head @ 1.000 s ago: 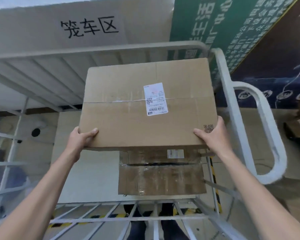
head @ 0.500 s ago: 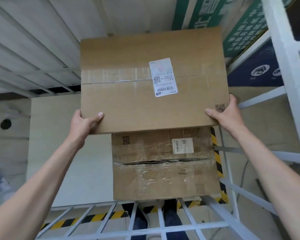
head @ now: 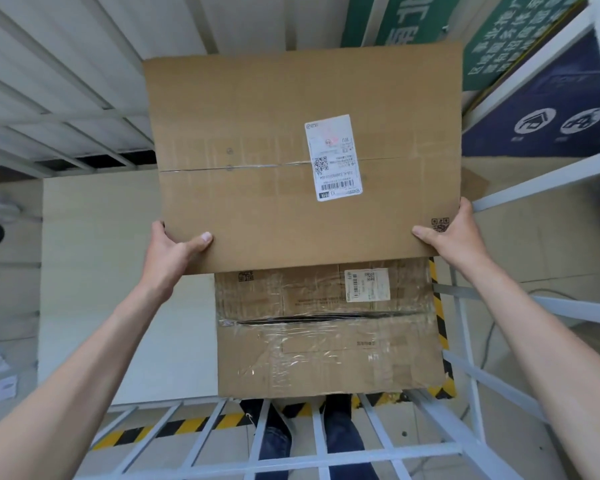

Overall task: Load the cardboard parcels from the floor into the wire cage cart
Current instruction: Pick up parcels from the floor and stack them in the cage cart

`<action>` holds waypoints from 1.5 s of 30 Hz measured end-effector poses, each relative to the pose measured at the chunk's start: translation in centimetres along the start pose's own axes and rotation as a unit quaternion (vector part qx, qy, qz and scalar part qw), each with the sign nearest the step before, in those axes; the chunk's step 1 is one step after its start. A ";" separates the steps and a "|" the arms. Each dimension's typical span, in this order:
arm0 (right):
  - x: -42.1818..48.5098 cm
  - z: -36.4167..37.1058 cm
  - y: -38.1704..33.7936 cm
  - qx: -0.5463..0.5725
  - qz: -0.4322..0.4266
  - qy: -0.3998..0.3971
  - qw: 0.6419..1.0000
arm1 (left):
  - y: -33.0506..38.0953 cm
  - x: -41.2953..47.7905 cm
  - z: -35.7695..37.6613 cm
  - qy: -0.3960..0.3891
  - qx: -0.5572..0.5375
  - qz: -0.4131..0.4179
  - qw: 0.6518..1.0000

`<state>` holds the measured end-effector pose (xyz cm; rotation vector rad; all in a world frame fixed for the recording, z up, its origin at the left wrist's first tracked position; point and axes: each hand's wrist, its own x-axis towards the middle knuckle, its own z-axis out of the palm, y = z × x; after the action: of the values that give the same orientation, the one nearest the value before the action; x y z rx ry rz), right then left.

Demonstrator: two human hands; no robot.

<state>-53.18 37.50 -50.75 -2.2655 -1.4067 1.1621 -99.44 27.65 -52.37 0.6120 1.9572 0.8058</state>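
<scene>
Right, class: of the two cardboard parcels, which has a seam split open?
The lower parcel, nearer the viewer: its seam gapes dark under crinkled clear tape. The upper parcel has a closed seam crossed by a white label.

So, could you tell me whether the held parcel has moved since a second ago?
Yes: the held parcel has moved forward, its near edge uncovering the label on the taped parcel below it.

brown parcel [head: 257, 140], white label [head: 333, 157], yellow-black floor tape [head: 174, 427]
</scene>
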 end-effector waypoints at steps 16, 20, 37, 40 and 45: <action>2.3 -1.2 -1.5 0.008 0.005 -0.010 1.000 | 1.8 2.9 2.7 0.009 0.026 0.000 1.000; 2.9 -1.0 -1.8 0.023 -0.008 0.010 1.000 | 1.1 3.5 2.8 0.018 0.020 0.007 1.000; 1.7 -0.1 -0.6 0.004 -0.067 0.044 0.997 | -0.8 1.7 2.9 0.058 -0.014 0.041 0.997; 2.0 0.2 -0.1 -0.008 -0.069 0.042 0.997 | -1.0 1.7 3.0 0.051 -0.008 0.048 0.998; 2.3 -0.4 0.4 -0.135 -0.022 -0.011 0.991 | -0.6 1.7 3.2 0.032 0.015 0.008 0.999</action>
<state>-52.17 39.34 -51.89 -2.3892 -1.7038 1.0404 -97.53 29.34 -54.97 0.6266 2.0269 0.8162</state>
